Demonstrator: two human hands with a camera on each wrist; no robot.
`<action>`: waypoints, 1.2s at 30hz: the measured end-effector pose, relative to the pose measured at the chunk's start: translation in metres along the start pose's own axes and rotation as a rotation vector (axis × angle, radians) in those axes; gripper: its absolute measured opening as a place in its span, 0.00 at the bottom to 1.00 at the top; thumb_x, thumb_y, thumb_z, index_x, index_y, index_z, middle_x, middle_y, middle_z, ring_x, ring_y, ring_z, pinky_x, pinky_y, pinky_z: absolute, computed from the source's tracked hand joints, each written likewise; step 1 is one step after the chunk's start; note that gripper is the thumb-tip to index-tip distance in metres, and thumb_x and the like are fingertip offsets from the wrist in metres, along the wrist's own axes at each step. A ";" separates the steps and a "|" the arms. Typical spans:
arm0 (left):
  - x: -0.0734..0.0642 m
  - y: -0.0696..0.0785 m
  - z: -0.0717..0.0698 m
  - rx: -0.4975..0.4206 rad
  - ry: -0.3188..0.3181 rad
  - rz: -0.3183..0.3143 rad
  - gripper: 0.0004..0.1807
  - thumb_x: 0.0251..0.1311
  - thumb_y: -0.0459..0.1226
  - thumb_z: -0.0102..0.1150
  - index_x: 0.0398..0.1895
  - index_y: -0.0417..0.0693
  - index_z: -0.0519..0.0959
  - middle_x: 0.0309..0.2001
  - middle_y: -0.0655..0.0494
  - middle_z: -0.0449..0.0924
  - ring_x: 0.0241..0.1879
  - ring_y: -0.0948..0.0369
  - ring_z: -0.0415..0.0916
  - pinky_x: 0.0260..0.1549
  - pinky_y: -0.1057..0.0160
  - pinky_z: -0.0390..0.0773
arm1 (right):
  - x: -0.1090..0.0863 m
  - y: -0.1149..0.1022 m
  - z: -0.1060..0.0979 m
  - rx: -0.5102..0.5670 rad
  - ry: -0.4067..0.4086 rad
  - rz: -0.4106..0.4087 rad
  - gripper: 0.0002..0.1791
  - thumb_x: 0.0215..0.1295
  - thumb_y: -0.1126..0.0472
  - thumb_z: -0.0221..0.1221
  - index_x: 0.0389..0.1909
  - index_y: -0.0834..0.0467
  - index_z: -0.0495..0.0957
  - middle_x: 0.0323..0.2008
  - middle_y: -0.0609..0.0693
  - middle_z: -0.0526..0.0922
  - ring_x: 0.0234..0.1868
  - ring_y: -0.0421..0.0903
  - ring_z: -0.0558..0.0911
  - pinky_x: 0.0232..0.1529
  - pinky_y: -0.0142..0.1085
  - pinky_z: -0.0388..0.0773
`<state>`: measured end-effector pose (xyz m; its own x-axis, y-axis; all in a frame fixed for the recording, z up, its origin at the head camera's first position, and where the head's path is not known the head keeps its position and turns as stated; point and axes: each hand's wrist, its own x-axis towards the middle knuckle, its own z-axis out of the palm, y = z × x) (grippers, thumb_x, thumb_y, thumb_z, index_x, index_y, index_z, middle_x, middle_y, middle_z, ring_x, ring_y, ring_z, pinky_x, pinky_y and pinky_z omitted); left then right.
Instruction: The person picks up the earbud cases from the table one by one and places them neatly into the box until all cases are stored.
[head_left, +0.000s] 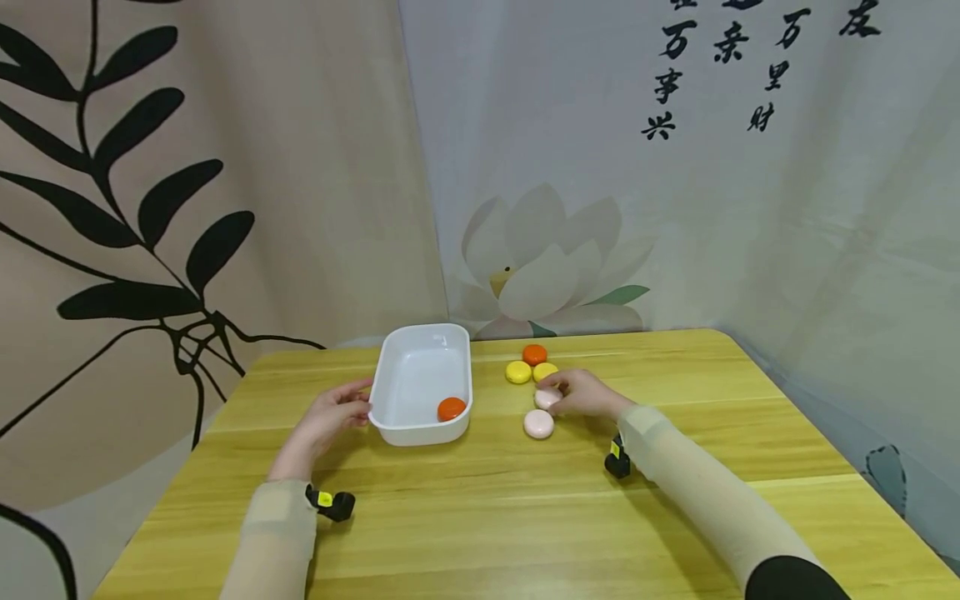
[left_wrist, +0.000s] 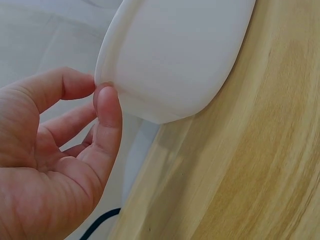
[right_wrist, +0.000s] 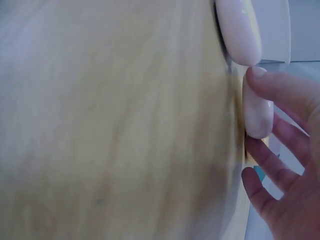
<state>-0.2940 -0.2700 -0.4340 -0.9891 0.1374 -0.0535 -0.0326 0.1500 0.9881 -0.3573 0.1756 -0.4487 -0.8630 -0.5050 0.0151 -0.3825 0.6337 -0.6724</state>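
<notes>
A white rectangular dish (head_left: 420, 435) stands left of centre on the table, with one glossy orange disc (head_left: 451, 409) in its near right corner. At the dish's left side, my left hand (head_left: 330, 423) pinches the rim (left_wrist: 107, 75) between thumb and fingers. Over to the right, my right hand (head_left: 588, 395) holds a pale pink, rounded disc (right_wrist: 259, 112) by its edges, thumb on one side and fingers on the other. A second pink disc (head_left: 538, 424) lies just nearer to me, right by the thumb in the right wrist view.
Behind the held disc sit two yellow discs, the left one (head_left: 518, 372) and the right one (head_left: 545, 372), with another orange disc (head_left: 535, 354) farther back. The wooden table (head_left: 465, 533) ends at a printed curtain (head_left: 345, 167) behind the dish.
</notes>
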 end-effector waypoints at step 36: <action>0.001 -0.002 -0.002 0.004 -0.017 0.000 0.30 0.65 0.26 0.52 0.70 0.30 0.58 0.53 0.31 0.68 0.34 0.61 0.75 0.39 0.62 0.80 | 0.009 -0.025 -0.028 -0.054 0.042 -0.018 0.25 0.53 0.61 0.70 0.55 0.54 0.81 0.49 0.50 0.81 0.45 0.50 0.75 0.42 0.40 0.73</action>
<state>-0.2954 -0.2726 -0.4357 -0.9866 0.1536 -0.0557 -0.0318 0.1543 0.9875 -0.3650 0.1722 -0.4110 -0.8683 -0.4925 0.0584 -0.4144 0.6558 -0.6311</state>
